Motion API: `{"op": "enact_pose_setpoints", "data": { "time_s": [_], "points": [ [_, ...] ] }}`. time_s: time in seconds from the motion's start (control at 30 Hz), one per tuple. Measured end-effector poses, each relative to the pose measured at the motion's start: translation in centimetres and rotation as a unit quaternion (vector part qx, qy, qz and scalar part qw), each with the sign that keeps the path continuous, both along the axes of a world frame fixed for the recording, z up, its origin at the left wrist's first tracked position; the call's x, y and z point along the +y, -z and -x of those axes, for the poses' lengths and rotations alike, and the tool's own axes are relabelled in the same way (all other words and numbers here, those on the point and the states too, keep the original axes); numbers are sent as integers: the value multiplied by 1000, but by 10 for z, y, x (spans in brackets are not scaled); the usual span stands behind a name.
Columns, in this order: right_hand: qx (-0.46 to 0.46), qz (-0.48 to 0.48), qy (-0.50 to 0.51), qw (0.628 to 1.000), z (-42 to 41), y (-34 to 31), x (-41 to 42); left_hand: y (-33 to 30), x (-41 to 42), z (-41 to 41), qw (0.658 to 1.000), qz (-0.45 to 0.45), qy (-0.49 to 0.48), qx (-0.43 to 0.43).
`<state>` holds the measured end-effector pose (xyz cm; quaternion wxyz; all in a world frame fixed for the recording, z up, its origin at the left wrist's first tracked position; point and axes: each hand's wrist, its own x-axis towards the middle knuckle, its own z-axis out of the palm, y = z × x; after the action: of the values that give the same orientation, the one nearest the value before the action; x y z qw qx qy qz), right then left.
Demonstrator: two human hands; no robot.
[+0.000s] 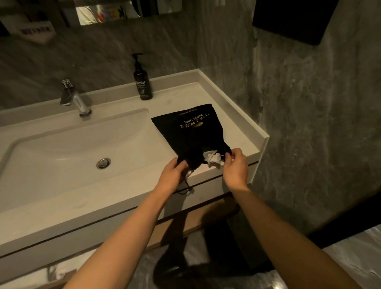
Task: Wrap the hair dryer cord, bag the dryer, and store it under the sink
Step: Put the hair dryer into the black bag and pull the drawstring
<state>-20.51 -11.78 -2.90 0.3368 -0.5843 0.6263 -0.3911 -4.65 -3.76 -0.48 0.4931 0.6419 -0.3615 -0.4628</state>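
Note:
A black drawstring bag (191,131) with gold lettering lies on the white counter (231,112) to the right of the basin. At its mouth, near the counter's front edge, the white cord and plug (214,158) of the hair dryer stick out; the dryer's body is hidden inside. My left hand (172,174) pinches the left side of the bag's mouth. My right hand (234,165) pinches the right side, beside the plug. A drawstring with a white end (189,191) dangles over the counter's front.
The white basin (67,155) with its drain fills the left, with a chrome tap (74,98) behind it. A black pump bottle (142,81) stands at the back of the counter. A grey marble wall rises at the right. Below the counter lies an open shelf space.

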Motion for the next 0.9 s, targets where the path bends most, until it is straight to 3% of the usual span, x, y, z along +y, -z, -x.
{"op": "enact_pose_setpoints", "data": {
  "time_s": [0.07,0.13,0.2,0.47,0.67,0.9],
  "points": [
    [-60,-36,-1,998,-9,-2,7,-3,-5,12,979,-7,-9,204],
    [-145,-72,0,987,-16,-6,9,-11,-8,23,953,-4,-18,303],
    [-227,-89,2,970,-15,-15,9,-23,-10,29,938,14,-27,345],
    [-341,-10,-74,937,-8,-79,-12,-82,-31,13,947,116,3,298],
    [-316,12,-118,941,-17,-126,-44,-121,-53,-19,958,117,5,261],
    [-272,50,-81,958,-38,-172,-78,-155,-80,-59,964,135,2,228]
  ]
}}
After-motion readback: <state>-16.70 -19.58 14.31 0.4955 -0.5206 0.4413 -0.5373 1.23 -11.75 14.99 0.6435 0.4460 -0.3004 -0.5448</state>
